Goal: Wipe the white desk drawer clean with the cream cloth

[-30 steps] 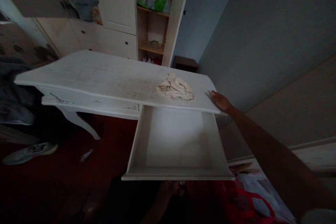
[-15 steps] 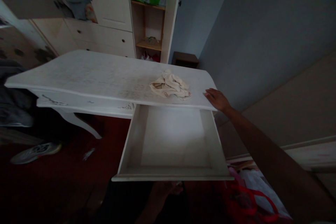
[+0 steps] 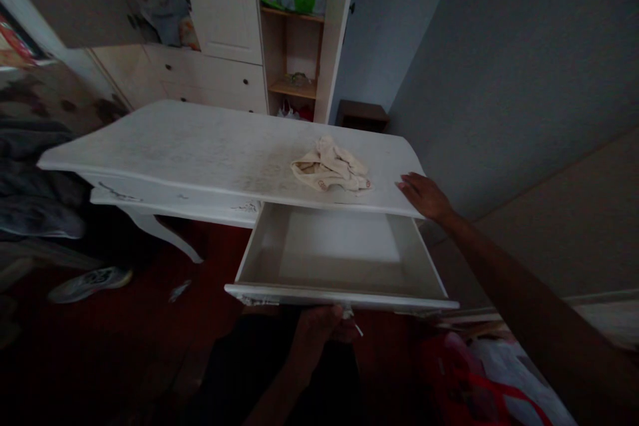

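A white desk (image 3: 200,140) stands before me with one drawer (image 3: 344,246) pulled out; its inside looks bare. Below the drawer front, my left hand (image 3: 317,329) is closed at the middle, around what seems to be the drawer handle (image 3: 348,311), mostly hidden by the fingers. A thin white piece sticks out beside those fingers. My right hand (image 3: 424,196) lies on the right end of the desktop, its fingers stretched out and holding nothing. Left of it, a crumpled cream cloth (image 3: 332,166) rests on the desktop, over the drawer. Dark smudges mark the surface beside the cloth.
Behind the desk is a white wardrobe (image 3: 224,13) with open shelves holding bags. A small brown cabinet (image 3: 362,114) stands by the grey wall. Red bags (image 3: 464,373) lie on the floor at right. A shoe (image 3: 90,284) and dark clothes (image 3: 34,180) are at left.
The drawer has slid partway in toward the desk, and my left hand has moved up with its front. My right hand stays on the desktop. The view has shifted slightly.
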The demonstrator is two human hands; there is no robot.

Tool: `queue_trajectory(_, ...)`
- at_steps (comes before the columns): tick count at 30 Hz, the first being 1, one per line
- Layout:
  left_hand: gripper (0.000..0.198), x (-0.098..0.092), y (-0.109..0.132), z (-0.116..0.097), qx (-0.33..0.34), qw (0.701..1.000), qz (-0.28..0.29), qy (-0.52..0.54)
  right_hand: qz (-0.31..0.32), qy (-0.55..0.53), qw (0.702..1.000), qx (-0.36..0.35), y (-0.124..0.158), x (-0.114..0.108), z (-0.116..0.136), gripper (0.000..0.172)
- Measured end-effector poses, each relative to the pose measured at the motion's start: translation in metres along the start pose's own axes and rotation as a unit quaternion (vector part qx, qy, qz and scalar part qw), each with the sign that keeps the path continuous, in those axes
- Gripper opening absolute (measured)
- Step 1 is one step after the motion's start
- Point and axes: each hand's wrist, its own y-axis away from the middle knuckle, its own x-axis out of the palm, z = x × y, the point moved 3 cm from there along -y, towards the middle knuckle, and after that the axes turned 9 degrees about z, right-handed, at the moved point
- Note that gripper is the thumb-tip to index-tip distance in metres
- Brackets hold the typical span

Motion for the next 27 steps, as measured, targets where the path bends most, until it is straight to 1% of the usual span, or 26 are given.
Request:
queue_trajectory(7, 0.069, -0.001, -0.057, -0.022, 0.035, 0.999, -0.037, -0.002, -0.013, 0.002, 1.0, 0.008, 0.004, -0.002, 0.004, 0.071)
queue_trajectory(9, 0.067, -0.002, -0.072, -0.031, 0.044, 0.998, -0.049, -0.004, -0.017, 0.0, 1.0, 0.008, 0.005, -0.003, 0.005, 0.07)
queue_trajectory(15, 0.063, -0.004, -0.112, -0.061, 0.076, 0.996, -0.05, 0.009, -0.032, -0.001, 0.999, 0.013, 0.007, -0.004, 0.008, 0.064)
queue_trajectory(17, 0.063, -0.005, -0.127, -0.069, 0.08, 0.995, -0.054, 0.019, -0.034, -0.004, 0.999, 0.016, 0.008, -0.004, 0.008, 0.062)
queue_trajectory(20, 0.064, -0.005, -0.147, -0.078, 0.095, 0.992, -0.066, 0.041, -0.03, -0.006, 0.999, 0.03, 0.009, -0.004, 0.008, 0.063)
queue_trajectory(24, 0.062, -0.004, -0.162, -0.084, 0.103, 0.99, -0.075, 0.055, -0.031, -0.005, 0.999, 0.034, 0.01, -0.005, 0.008, 0.065)
queue_trajectory(27, 0.063, -0.004, -0.162, -0.086, 0.098, 0.992, -0.073, 0.037, -0.029, -0.002, 0.999, 0.027, 0.009, -0.005, 0.008, 0.065)
